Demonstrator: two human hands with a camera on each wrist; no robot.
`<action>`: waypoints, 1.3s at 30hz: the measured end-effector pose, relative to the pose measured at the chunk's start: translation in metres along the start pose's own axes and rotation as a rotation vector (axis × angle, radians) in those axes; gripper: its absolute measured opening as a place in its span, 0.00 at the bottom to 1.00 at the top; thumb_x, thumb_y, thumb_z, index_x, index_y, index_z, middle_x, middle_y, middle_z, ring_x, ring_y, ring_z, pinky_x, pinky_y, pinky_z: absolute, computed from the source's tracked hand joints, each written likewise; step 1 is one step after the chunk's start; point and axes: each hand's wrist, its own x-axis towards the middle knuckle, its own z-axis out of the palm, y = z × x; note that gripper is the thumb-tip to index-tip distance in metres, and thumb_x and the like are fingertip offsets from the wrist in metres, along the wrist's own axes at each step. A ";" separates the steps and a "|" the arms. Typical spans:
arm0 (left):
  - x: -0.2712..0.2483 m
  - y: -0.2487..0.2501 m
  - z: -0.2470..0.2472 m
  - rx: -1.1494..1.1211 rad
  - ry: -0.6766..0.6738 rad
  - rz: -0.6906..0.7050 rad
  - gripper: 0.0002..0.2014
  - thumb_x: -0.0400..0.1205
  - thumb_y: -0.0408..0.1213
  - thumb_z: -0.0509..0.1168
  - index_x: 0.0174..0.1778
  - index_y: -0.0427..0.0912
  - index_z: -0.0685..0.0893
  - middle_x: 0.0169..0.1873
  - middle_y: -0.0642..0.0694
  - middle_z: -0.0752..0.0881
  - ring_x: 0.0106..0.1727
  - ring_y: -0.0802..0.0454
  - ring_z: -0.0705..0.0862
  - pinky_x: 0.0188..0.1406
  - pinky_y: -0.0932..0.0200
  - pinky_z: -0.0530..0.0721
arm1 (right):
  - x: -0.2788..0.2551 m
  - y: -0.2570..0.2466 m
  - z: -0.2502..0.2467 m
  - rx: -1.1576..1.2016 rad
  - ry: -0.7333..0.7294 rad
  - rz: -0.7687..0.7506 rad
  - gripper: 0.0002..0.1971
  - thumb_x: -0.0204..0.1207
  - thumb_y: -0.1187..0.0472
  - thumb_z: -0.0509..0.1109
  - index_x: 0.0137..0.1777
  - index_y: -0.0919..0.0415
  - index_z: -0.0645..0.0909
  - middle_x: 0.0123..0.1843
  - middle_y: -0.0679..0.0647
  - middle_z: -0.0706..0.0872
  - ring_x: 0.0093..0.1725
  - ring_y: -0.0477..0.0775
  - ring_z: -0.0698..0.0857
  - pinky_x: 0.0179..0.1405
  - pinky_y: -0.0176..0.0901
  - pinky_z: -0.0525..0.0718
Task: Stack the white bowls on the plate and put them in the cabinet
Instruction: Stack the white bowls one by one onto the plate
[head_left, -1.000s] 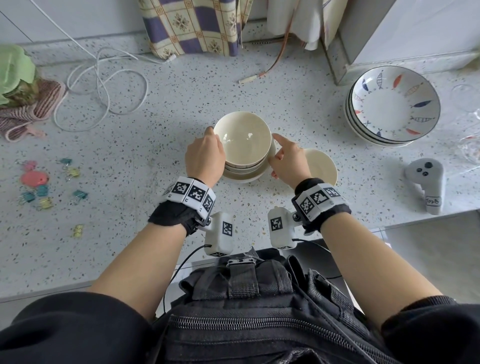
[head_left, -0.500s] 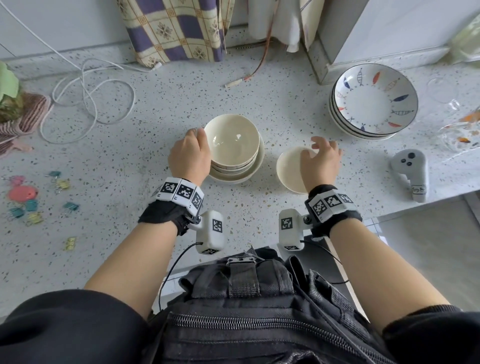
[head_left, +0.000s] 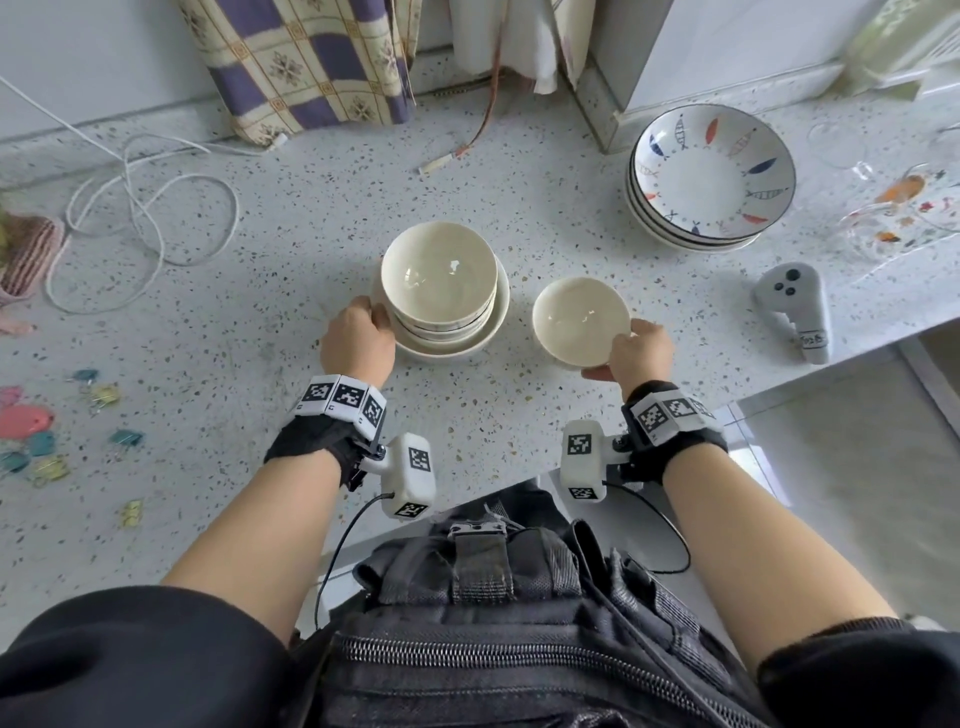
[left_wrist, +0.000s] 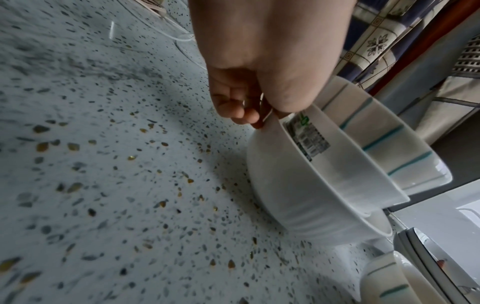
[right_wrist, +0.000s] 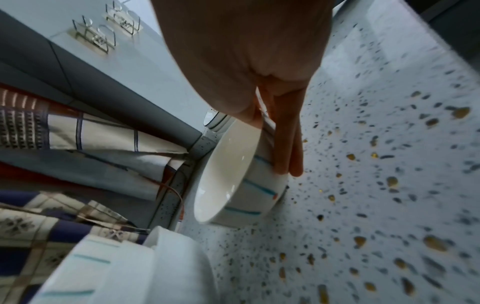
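Several white bowls (head_left: 439, 275) sit nested on a deep white plate (head_left: 488, 332) at the middle of the speckled counter. My left hand (head_left: 358, 338) pinches the plate's left rim; in the left wrist view the left hand (left_wrist: 259, 115) has its thumb on top of the plate (left_wrist: 311, 185) and curled fingers beneath. To the right, apart from the stack, is a single white bowl (head_left: 579, 319) with teal stripes. My right hand (head_left: 631, 353) grips its near rim. In the right wrist view that bowl (right_wrist: 233, 164) is tilted, thumb inside the rim, fingers (right_wrist: 285, 144) along the outer wall.
A stack of fish-patterned plates (head_left: 714, 176) stands at the back right, with clear glassware (head_left: 893, 218) beyond it. A grey controller (head_left: 792, 306) lies near the counter's front edge (head_left: 779, 374). A white cable (head_left: 145, 218) and coloured clips (head_left: 47, 431) lie at the left.
My right hand left the stack, moved right to the single bowl and took hold of its rim. My left hand stayed at the left side of the stack, lower on the plate's rim.
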 end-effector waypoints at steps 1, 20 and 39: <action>0.001 -0.001 -0.001 -0.006 -0.015 0.006 0.16 0.87 0.38 0.53 0.50 0.28 0.80 0.44 0.28 0.86 0.39 0.38 0.79 0.38 0.54 0.71 | 0.000 -0.002 0.000 0.038 0.004 0.011 0.25 0.75 0.76 0.52 0.71 0.67 0.74 0.73 0.67 0.75 0.28 0.64 0.86 0.10 0.37 0.82; 0.014 -0.002 -0.014 -0.184 -0.387 -0.098 0.17 0.89 0.41 0.50 0.55 0.31 0.76 0.30 0.38 0.82 0.17 0.50 0.81 0.11 0.65 0.78 | -0.068 -0.112 0.036 0.105 -0.130 -0.523 0.16 0.70 0.77 0.56 0.47 0.73 0.86 0.38 0.54 0.84 0.22 0.56 0.88 0.18 0.60 0.87; 0.008 0.002 -0.019 -0.226 -0.430 -0.140 0.19 0.89 0.45 0.45 0.58 0.35 0.75 0.41 0.34 0.86 0.24 0.47 0.81 0.21 0.61 0.78 | -0.059 -0.103 0.075 -0.116 -0.200 -0.604 0.13 0.67 0.75 0.56 0.22 0.68 0.70 0.21 0.60 0.69 0.16 0.58 0.84 0.09 0.43 0.66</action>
